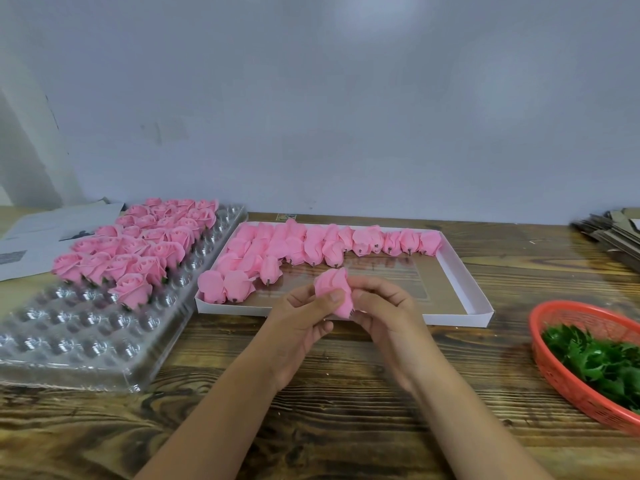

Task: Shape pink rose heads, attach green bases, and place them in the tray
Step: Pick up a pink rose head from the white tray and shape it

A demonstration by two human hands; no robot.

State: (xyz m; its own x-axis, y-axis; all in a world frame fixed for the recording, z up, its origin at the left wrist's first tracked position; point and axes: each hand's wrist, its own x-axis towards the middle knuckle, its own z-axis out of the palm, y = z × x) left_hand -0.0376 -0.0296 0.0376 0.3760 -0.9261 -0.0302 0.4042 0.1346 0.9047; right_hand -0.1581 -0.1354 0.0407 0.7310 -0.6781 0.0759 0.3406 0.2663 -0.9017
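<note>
**Soft petals at risk while the bud is being shaped**

The chief danger, as I judge it, is to the pink soft-petalled rose head (335, 293) held between both hands above the dark wood-grain tabletop (346, 393). The petals look thin and pliable; a thumb pressing too hard could crease or tear one, and the bloom would no longer match the opened roses standing in the clear plastic dimpled tray (86, 341) at nine o'clock. A slack pinch carries the opposite risk: the head could drop into the shallow white cardboard box (460, 289) just beyond at twelve o'clock and knock the unshaped pink buds (311, 247) lying in rows there. A dark stub shows at the flower's lower end, near the right fingers; whether it sits firmly cannot be told, and a loose one would make fitting a base awkward.

The left hand (301, 327) curls around the flower's left side, thumb laid across the petals. The right hand (384, 317) closes on the lower right side, fingers bent around the base. Both forearms reach in from six o'clock, converging at the centre.

The green leafy bases (595, 358) wait in the red mesh plastic basket (554, 368) at three o'clock, well apart from the hands.
</note>
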